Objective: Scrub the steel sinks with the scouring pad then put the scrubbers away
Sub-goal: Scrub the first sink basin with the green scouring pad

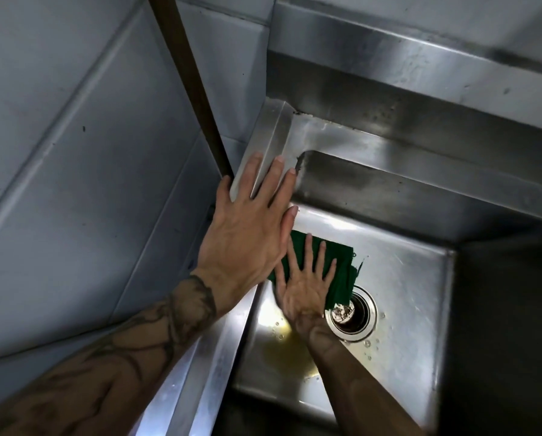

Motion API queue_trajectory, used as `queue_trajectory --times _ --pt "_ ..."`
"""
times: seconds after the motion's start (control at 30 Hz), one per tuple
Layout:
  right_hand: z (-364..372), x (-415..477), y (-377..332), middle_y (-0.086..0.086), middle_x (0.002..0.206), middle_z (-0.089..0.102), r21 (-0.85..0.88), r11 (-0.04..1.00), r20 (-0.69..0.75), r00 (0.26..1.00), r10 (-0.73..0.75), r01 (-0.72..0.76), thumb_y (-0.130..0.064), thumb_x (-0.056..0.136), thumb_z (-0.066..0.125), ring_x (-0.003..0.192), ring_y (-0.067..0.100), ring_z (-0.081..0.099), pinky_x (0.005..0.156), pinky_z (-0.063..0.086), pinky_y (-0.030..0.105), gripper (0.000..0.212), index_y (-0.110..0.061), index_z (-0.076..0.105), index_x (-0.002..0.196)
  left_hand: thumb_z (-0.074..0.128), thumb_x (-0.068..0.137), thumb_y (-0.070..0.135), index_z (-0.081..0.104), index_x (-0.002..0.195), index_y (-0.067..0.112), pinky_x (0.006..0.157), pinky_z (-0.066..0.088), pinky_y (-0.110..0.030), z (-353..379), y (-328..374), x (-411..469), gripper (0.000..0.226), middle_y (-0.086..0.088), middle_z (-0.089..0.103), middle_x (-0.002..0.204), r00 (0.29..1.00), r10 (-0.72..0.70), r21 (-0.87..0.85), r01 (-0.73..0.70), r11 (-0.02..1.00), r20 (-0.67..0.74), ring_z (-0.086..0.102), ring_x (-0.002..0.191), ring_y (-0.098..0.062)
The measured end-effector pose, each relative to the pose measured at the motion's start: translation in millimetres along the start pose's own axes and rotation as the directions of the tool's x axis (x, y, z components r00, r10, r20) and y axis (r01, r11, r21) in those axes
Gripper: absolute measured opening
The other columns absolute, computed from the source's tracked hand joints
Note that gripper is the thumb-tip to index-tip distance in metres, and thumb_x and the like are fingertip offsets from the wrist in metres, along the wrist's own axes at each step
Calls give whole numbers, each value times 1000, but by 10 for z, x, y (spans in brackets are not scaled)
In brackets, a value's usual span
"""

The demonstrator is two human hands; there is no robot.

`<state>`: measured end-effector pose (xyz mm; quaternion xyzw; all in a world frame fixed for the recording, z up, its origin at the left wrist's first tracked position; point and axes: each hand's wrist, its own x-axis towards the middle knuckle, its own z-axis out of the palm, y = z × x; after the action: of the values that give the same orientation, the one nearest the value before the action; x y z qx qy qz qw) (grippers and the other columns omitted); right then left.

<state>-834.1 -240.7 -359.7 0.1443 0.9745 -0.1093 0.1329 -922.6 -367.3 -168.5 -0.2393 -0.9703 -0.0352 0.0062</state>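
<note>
A deep steel sink (398, 278) fills the right half of the head view. Its round drain (353, 314) sits near the middle of the floor. A dark green scouring pad (342, 262) lies flat on the sink floor just left of the drain. My right hand (304, 287) presses down on the pad with its fingers spread. My left hand (250, 228) rests flat with its fingers apart on the sink's left rim (269, 146), holding nothing. The pad's left part is hidden under my hands.
A brown pipe (188, 86) runs down the tiled wall (74, 152) on the left, ending by the rim. A steel backsplash (420, 67) rises behind the sink. Yellowish water pools on the sink floor (282, 350) near me. A dark divider wall (499, 309) bounds the right side.
</note>
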Motion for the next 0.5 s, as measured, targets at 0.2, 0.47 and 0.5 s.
queue_trajectory --times 0.2,0.47,0.5 --pt "-79 192 -34 -1 170 -10 36 999 5 1000 14 -14 -63 102 14 155 32 -13 121 1 65 61 -46 -6 157 13 114 46 25 167 14 120 37 -67 -38 5 8 63 -12 25 175 1000 14 23 -14 1000 3 14 164 -36" --pt "88 -551 25 2 171 -1 -28 998 -13 998 -55 55 -62 102 15 156 33 -5 122 3 64 62 -42 5 159 21 114 44 31 164 10 115 40 -70 -51 6 -7 61 -15 30 172 999 38 -3 -38 999 -18 19 162 -40" --pt "107 -603 27 2 171 0 -29 998 -8 998 -63 62 -62 102 15 156 33 -5 122 4 63 62 -42 5 159 21 114 44 30 164 10 115 40 -70 -50 1 -9 61 -15 30 172 999 39 0 -39 999 -18 19 162 -40"
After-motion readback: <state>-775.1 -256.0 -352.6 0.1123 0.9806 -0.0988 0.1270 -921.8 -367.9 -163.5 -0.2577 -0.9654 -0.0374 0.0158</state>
